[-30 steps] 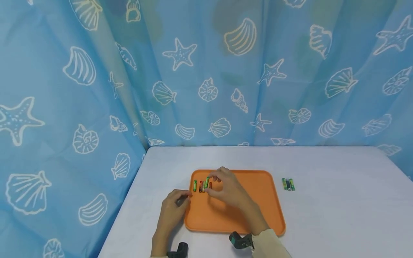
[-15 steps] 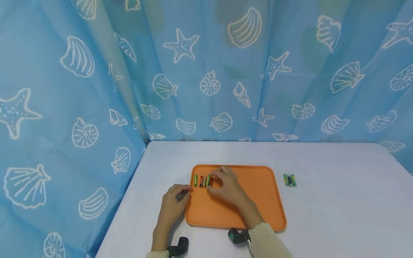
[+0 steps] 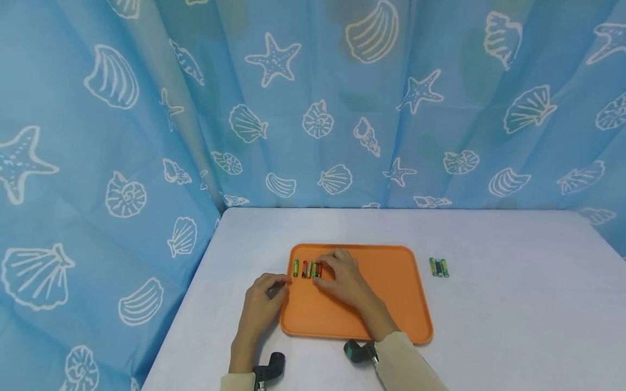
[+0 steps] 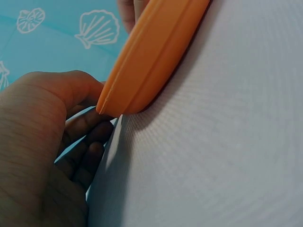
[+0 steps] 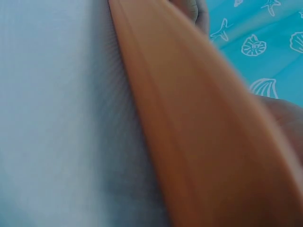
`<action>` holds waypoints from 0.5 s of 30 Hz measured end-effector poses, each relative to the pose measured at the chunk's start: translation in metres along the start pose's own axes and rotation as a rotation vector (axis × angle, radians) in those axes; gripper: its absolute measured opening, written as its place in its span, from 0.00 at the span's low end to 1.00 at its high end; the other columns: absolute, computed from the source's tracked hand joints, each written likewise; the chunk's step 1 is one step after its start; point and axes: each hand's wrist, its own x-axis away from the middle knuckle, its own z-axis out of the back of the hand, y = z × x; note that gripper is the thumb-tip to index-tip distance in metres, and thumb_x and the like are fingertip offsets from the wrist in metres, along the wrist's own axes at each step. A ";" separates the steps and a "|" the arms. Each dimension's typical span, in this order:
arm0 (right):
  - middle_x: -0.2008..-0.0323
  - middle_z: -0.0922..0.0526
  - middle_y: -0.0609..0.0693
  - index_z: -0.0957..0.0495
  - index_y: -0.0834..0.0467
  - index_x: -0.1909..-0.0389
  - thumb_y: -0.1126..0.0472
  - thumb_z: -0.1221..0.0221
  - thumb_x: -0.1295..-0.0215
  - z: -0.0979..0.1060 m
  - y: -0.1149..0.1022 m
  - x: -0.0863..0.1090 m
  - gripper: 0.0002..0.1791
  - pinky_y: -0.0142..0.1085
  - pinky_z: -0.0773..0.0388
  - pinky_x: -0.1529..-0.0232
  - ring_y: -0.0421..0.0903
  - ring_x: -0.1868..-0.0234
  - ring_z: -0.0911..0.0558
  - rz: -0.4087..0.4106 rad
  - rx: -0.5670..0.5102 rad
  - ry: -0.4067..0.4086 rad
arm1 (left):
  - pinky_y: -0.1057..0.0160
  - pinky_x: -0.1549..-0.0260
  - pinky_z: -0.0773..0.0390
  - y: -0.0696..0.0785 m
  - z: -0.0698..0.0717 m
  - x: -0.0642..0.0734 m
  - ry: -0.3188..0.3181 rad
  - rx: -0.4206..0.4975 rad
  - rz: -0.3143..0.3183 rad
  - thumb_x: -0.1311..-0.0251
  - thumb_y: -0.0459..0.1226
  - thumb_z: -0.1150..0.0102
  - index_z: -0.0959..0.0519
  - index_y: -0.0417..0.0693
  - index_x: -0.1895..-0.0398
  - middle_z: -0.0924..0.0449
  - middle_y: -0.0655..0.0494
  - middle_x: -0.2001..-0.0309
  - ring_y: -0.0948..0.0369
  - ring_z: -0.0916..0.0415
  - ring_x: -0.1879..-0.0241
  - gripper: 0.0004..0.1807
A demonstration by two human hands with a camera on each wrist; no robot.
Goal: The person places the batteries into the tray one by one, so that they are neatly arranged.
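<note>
An orange tray [image 3: 362, 320] lies on the table. Several small batteries stand side by side in its upper left: a green one [image 3: 295, 268] apart at the left, then a red one [image 3: 305, 269], a yellow-green one [image 3: 309, 270], a green one and another red one [image 3: 320, 270]. My right hand [image 3: 344, 278] pinches the green battery [image 3: 314, 270] lengthwise, thumb at the near end and forefinger at the far end, low in the row. My left hand [image 3: 263, 301] holds the tray's left rim between thumb and fingers; in the left wrist view its fingers reach under the rim [image 4: 142, 71].
Three more batteries [image 3: 438, 267], two green and one dark in between, lie together on the white tablecloth [image 3: 513, 304] right of the tray. A blue curtain [image 3: 313, 136] with shell prints hangs behind the table and along its left side.
My right hand has lowered the green battery from above the row to a place between the yellow-green and the red one. The left hand stays at the rim. The head view has tilted slightly.
</note>
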 end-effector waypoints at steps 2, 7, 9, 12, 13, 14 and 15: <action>0.50 0.24 0.50 0.20 0.56 0.45 0.50 0.29 0.41 0.002 -0.001 -0.001 0.25 0.49 0.34 0.46 0.51 0.47 0.29 -0.004 -0.002 -0.010 | 0.55 0.44 0.22 0.001 0.000 0.000 0.003 -0.004 0.004 0.37 0.35 0.34 0.15 0.57 0.54 0.20 0.64 0.54 0.62 0.22 0.49 0.11; 0.49 0.25 0.50 0.22 0.57 0.42 0.50 0.30 0.39 0.008 -0.004 -0.001 0.27 0.51 0.34 0.44 0.51 0.46 0.29 -0.029 -0.049 -0.029 | 0.53 0.41 0.24 0.002 -0.002 0.001 0.007 -0.024 0.051 0.37 0.37 0.34 0.15 0.59 0.54 0.20 0.66 0.53 0.61 0.23 0.46 0.10; 0.50 0.25 0.49 0.22 0.57 0.42 0.51 0.30 0.39 0.012 -0.004 0.001 0.26 0.51 0.32 0.44 0.50 0.47 0.29 -0.038 -0.079 -0.026 | 0.54 0.41 0.24 0.002 -0.003 0.002 0.005 -0.030 0.072 0.37 0.38 0.34 0.15 0.60 0.54 0.21 0.66 0.53 0.62 0.24 0.46 0.10; 0.53 0.25 0.48 0.22 0.56 0.42 0.53 0.31 0.38 0.020 -0.003 0.004 0.25 0.48 0.26 0.48 0.48 0.50 0.28 -0.031 -0.095 -0.019 | 0.54 0.42 0.24 0.002 -0.004 0.003 0.003 -0.035 0.078 0.36 0.38 0.35 0.15 0.60 0.53 0.21 0.66 0.53 0.62 0.24 0.46 0.10; 0.53 0.25 0.48 0.22 0.56 0.42 0.54 0.31 0.38 0.023 -0.003 0.005 0.24 0.46 0.24 0.49 0.47 0.50 0.27 -0.028 -0.098 -0.017 | 0.54 0.42 0.23 0.002 -0.004 0.002 0.003 -0.033 0.074 0.36 0.38 0.35 0.15 0.60 0.53 0.21 0.66 0.53 0.62 0.24 0.46 0.10; 0.53 0.25 0.48 0.22 0.57 0.43 0.55 0.31 0.37 0.027 -0.002 0.007 0.23 0.45 0.23 0.51 0.47 0.51 0.27 -0.023 -0.102 -0.014 | 0.54 0.43 0.23 0.002 -0.003 0.002 0.001 -0.032 0.069 0.36 0.38 0.35 0.15 0.60 0.53 0.21 0.66 0.53 0.62 0.24 0.47 0.10; 0.53 0.24 0.47 0.22 0.57 0.43 0.55 0.32 0.37 0.031 -0.002 0.009 0.23 0.44 0.22 0.52 0.46 0.51 0.27 -0.018 -0.099 -0.011 | 0.54 0.43 0.23 0.003 -0.003 0.002 -0.001 -0.032 0.065 0.36 0.38 0.35 0.15 0.60 0.53 0.21 0.66 0.53 0.62 0.24 0.47 0.10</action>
